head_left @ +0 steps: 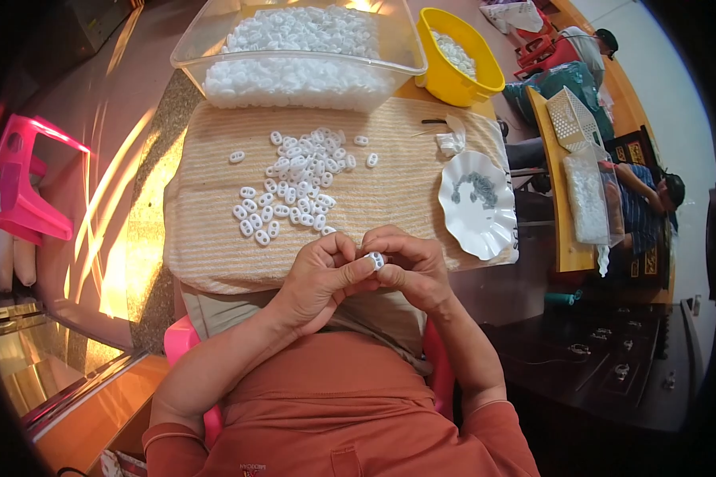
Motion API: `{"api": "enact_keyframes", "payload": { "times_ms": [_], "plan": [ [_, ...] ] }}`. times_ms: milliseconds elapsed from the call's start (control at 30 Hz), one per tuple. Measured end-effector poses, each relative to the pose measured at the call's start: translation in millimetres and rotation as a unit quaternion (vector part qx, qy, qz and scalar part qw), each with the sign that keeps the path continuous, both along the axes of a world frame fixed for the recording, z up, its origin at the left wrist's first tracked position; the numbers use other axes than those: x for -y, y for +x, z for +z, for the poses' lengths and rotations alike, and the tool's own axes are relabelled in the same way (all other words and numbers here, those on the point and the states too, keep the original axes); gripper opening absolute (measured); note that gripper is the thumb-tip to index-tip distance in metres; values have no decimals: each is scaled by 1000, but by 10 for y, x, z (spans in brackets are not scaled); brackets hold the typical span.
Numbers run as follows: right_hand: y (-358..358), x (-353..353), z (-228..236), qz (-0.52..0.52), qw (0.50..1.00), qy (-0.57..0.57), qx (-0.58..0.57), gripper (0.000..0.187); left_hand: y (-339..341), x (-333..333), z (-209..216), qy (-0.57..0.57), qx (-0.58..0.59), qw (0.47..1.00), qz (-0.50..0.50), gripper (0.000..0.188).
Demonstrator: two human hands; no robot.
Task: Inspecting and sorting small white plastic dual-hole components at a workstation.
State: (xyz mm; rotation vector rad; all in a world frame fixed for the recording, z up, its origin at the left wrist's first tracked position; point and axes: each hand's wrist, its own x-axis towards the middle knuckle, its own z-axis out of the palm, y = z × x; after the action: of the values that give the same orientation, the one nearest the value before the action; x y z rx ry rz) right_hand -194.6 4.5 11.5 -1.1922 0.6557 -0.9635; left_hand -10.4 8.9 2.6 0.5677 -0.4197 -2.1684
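Close to my body, both hands meet over the near edge of a striped towel (207, 215). My left hand (317, 278) pinches a small white plastic piece with dark holes (376, 259) between thumb and fingers. From the other side my right hand (412, 269) closes its thumb and fingertips on the same piece. Whether a smaller part is also between the fingertips I cannot make out. Just beyond lies a loose pile of white oval two-hole pieces (298, 168). Right of the pile, a white wavy-rimmed plate (485, 241) holds many tiny grey bits (476, 189).
A clear plastic bin (189, 57) full of white pieces stands at the far edge, beside a yellow basin (463, 89) of similar pieces. A crumpled white scrap (452, 141) lies above the plate. At left is a pink stool (25, 179); people (644, 187) sit at right.
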Motion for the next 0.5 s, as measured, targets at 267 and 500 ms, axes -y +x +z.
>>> {"api": "enact_keyframes", "payload": {
  "times_ms": [267,500],
  "plan": [
    [42,-34,17,-15,1000,-16,6,26,6,-18,2,-14,9,1000,5,22],
    [27,-53,13,-11,1000,-18,9,27,-2,-29,-25,-33,2,999,4,20]
  ]
}}
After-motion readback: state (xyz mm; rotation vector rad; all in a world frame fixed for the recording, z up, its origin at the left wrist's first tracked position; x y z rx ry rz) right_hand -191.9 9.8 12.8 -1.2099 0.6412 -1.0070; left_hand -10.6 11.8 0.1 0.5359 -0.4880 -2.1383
